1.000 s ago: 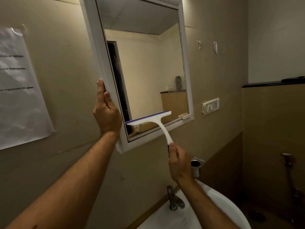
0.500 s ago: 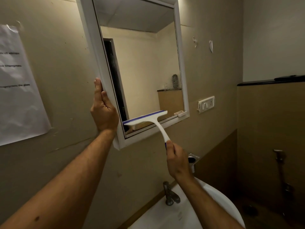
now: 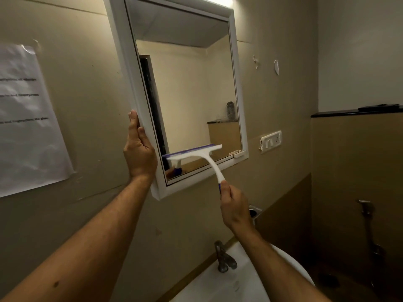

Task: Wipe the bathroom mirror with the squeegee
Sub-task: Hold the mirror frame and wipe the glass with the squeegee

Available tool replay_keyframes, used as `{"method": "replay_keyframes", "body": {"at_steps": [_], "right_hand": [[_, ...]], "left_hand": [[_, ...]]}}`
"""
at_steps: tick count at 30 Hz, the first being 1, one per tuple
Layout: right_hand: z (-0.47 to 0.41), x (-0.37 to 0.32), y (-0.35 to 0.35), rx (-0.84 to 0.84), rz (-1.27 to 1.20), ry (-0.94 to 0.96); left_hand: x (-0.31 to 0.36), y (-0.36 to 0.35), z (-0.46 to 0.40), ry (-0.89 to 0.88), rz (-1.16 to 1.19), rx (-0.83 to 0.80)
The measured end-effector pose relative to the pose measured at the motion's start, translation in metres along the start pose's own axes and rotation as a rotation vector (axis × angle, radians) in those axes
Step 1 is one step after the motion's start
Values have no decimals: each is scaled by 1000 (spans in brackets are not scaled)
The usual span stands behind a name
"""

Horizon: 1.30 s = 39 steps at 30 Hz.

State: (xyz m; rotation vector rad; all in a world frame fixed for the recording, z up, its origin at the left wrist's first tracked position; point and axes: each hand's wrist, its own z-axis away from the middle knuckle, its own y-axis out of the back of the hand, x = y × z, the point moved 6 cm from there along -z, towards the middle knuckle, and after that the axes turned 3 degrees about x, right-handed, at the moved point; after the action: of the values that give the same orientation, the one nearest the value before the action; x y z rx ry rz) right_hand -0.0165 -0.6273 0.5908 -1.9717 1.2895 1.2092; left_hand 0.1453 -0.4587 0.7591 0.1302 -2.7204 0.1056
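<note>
Squeegee barely shifted, blade low on mirror. Your left hand braces the frame, fingers straight; right hand grips the handle. Stroke ending, I judge; next, lift and restart high.

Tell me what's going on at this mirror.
A person is wiping the bathroom mirror with a white squeegee. The right hand grips the blue end of its handle, and the blade lies against the lower part of the glass, just above the bottom of the frame. The left hand rests with straight fingers against the frame's left side, steadying it. A white sink with a tap sits below.
</note>
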Motion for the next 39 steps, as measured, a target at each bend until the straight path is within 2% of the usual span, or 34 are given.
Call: {"method": "replay_keyframes", "body": {"at_steps": [6,11,13,19,27,35,39], "right_hand": [[7,7,-13,16,-20,-27],[15,28,-4,-17,37,-56],[6,14,2,-31,23,-34],[-46,-64,-3,63,28,84],[-47,-56,-14,109,6,126],[-100,-164,-25,159,-71,211],[-103,-163,-33,140,-71,190]], "left_hand": [[0,6,-3,-23,-48,-103],[2,6,-3,-12,-41,-112],[5,5,-2,-7,-24,-104],[4,-3,-5,11,30,-103],[23,0,-45,-93,205,-35],[50,-3,-109,-83,294,21],[57,-7,-129,-109,320,51]]}}
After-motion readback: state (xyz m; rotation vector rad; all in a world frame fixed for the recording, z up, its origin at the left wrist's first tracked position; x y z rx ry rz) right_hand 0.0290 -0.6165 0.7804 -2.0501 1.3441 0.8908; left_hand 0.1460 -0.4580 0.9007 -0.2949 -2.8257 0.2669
